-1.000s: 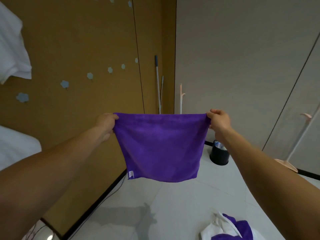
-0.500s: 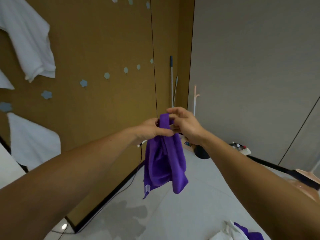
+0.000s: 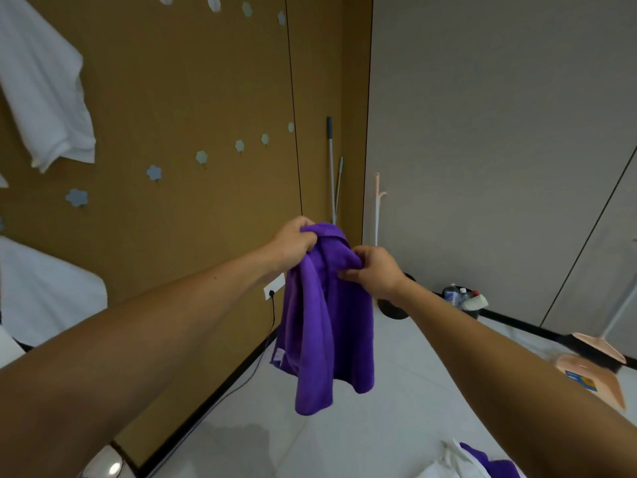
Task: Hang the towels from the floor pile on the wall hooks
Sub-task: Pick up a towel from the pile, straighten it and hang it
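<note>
The big brown wall (image 3: 172, 81) is on your left, and the pale floor (image 3: 379, 426) runs under you. Two white towels already hang on that wall, one up high (image 3: 48, 91) and one lower down (image 3: 44, 291). In front of you the purple towel (image 3: 327, 322) hangs in the air. It is bunched up at the top, near the wall but not touching it. Your left hand (image 3: 293, 241) grips the top of the bunch. Your right hand (image 3: 374, 274) pinches a fold just beside it, so both hands are close together and holding the cloth. The little flower-shaped hooks (image 3: 154, 172) sit in a row on the wall, up and to the left of your hands.

To do this well, I think you should make one thick fold at the top and lift it to a free hook. Push the fold right over the hook, then let go one hand at a time so the towel does not slip.

Some things are hard to see. The floor pile (image 3: 475, 464) is cut off at the bottom edge, so you cannot tell how many towels are left. The hooks are tiny, and their pegs do not show well. Some of your fingertips are hidden in the cloth.
</note>
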A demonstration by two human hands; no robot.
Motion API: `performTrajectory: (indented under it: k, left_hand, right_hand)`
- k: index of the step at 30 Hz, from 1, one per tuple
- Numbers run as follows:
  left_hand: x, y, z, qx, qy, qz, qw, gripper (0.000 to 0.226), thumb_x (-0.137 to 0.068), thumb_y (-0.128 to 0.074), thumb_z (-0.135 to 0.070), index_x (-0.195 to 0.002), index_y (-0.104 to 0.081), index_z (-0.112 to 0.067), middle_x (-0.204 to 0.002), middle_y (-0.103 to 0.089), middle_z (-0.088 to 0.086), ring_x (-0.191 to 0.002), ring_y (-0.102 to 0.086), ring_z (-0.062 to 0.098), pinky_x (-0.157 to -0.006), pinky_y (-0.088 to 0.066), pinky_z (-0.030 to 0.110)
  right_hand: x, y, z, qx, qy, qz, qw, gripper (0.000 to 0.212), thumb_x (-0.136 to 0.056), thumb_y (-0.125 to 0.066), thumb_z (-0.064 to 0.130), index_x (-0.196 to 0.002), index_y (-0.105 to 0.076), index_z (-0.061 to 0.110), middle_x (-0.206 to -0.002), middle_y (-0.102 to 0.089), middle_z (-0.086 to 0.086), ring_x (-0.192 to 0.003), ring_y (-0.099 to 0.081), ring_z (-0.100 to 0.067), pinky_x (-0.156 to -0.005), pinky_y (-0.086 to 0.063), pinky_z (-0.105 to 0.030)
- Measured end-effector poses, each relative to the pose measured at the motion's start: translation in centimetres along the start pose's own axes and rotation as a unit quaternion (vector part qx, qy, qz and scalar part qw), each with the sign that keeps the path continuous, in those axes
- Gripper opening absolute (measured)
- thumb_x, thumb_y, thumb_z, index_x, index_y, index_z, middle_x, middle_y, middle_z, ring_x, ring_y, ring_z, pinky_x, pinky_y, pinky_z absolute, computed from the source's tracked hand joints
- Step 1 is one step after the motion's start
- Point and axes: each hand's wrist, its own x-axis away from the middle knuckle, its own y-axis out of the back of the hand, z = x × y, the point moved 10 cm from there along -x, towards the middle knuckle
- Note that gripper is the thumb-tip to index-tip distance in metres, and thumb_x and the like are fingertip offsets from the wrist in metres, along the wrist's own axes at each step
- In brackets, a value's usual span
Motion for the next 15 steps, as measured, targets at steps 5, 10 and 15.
performTrajectory:
  k: [5, 10, 15]
  left_hand:
    - [0.7, 1.2, 1.3, -0.246, -0.084, 0.012, 0.966, 0.033, -0.083, -0.043, -0.001, -0.094, -0.057, -0.029, -0.09, -0.064, -0.004, -0.082, -0.061, 0.016, -0.067, -0.049, 0.029]
    - [1.6, -0.4, 3.8, -0.252, -0.016, 0.114, 0.961, 0.031, -0.081, -0.05, 0.001, -0.067, -0.061, -0.024, -0.072, -0.065, -0.002, -0.072, -0.065, 0.019, -0.057, -0.048, 0.025]
    - [2.4, -2.2, 5.4, 0.049, 0.142, 0.15, 0.977, 0.021, -0.047, -0.047, 0.003, -0.063, -0.052, -0.009, -0.063, -0.053, 0.006, -0.064, -0.053, 0.024, -0.058, -0.042, 0.029]
  right_hand:
    - [-0.6, 2.4, 2.5, 0.172, 0.068, 0.001, 0.983, 0.006, -0.086, -0.071, 0.024, -0.089, -0.067, 0.027, -0.08, -0.064, 0.009, -0.078, -0.061, -0.011, -0.083, -0.057, -0.041]
    - [-1.0, 5.0, 4.8, 0.248, 0.094, -0.163, 0.95, 0.028, -0.087, -0.056, 0.008, -0.105, -0.07, 0.025, -0.101, -0.066, 0.001, -0.098, -0.058, -0.022, -0.086, -0.053, -0.041]
    - [-0.9, 4.5, 6.0, 0.255, 0.065, -0.269, 0.927, 0.024, -0.087, -0.064, 0.023, -0.111, -0.06, 0.018, -0.098, -0.055, -0.002, -0.088, -0.056, -0.02, -0.072, -0.05, -0.034]
